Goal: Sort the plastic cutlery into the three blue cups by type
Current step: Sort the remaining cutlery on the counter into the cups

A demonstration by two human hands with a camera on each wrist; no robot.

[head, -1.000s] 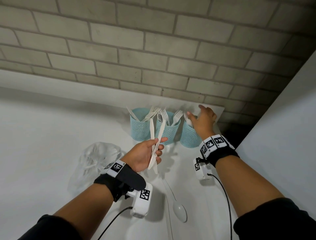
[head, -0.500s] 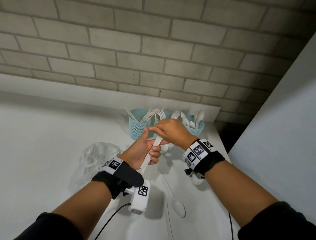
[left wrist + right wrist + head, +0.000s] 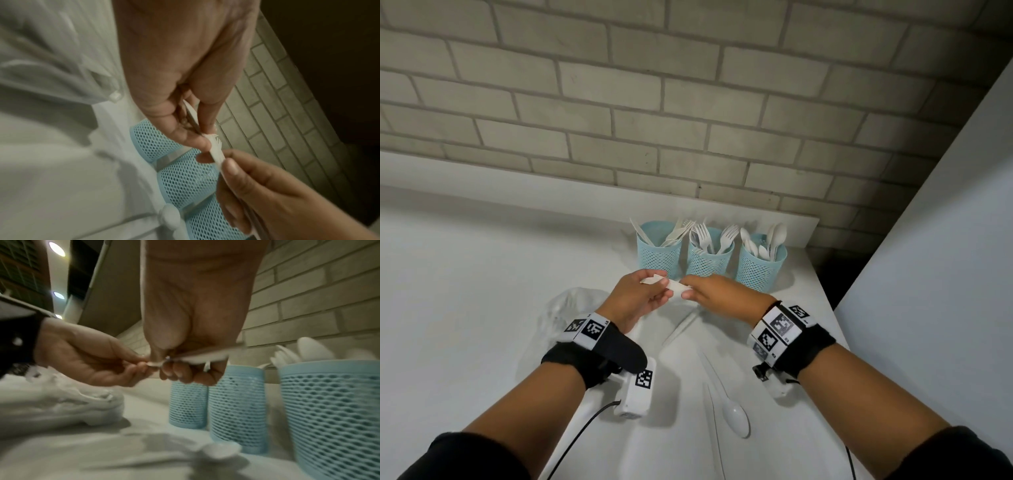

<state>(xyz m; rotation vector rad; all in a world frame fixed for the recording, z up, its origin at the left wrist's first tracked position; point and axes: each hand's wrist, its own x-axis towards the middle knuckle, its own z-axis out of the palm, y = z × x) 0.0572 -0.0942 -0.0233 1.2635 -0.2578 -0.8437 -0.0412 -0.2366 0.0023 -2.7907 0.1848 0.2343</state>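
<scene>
Motion blur hides which white cutlery pieces we pinch between curled fingers of our left hand and right hand, just before the blue cups.

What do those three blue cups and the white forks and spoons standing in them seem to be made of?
The three blue cups look like moulded plastic: matte pale blue, walls pierced with an even mesh of small holes under a solid rim. The forks and spoons look like thin white disposable plastic, smooth with a slight sheen. The piece both hands pinch looks alike.
</scene>
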